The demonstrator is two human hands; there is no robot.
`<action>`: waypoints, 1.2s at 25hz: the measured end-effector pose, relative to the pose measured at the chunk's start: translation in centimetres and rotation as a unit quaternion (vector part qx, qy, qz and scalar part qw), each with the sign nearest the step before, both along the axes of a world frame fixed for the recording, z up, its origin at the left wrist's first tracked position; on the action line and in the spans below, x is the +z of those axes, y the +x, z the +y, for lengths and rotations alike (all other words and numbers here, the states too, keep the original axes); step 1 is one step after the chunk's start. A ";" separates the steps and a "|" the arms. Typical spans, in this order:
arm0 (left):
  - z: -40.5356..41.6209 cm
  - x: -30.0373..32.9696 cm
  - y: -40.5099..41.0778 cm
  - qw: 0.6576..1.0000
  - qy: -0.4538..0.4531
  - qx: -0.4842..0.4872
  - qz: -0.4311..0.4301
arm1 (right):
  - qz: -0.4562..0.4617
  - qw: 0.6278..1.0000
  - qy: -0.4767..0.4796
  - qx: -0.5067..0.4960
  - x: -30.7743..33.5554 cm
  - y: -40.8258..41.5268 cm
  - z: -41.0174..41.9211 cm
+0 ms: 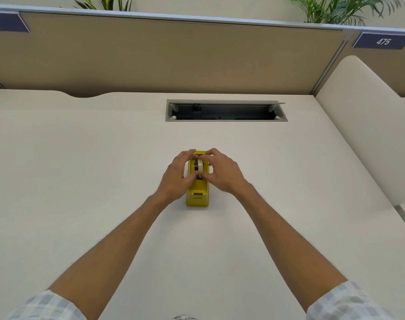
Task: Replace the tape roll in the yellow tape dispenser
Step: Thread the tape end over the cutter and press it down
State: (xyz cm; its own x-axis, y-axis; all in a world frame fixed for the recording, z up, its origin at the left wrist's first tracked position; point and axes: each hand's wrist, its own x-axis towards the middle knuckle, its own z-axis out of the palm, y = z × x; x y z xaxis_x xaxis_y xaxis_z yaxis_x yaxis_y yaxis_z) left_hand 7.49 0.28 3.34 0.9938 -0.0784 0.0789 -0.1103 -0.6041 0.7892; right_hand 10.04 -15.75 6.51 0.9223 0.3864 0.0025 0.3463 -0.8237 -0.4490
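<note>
Beyond the hand-flanked yellow tape dispenser (197,195), open cable tray (226,111).

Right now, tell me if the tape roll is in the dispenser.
In: tape roll sits in the yellow dispenser cradle, both hands pinching it.

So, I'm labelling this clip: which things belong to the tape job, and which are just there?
Job: yellow tape dispenser, tape roll, left hand, right hand.
Just there: open cable tray, number sign, plants, desk.
</note>
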 end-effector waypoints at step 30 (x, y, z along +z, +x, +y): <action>0.1 -0.3 -1.0 0.999 -0.025 0.011 0.029 | -0.026 0.995 0.097 -0.007 0.3 -0.5 0.6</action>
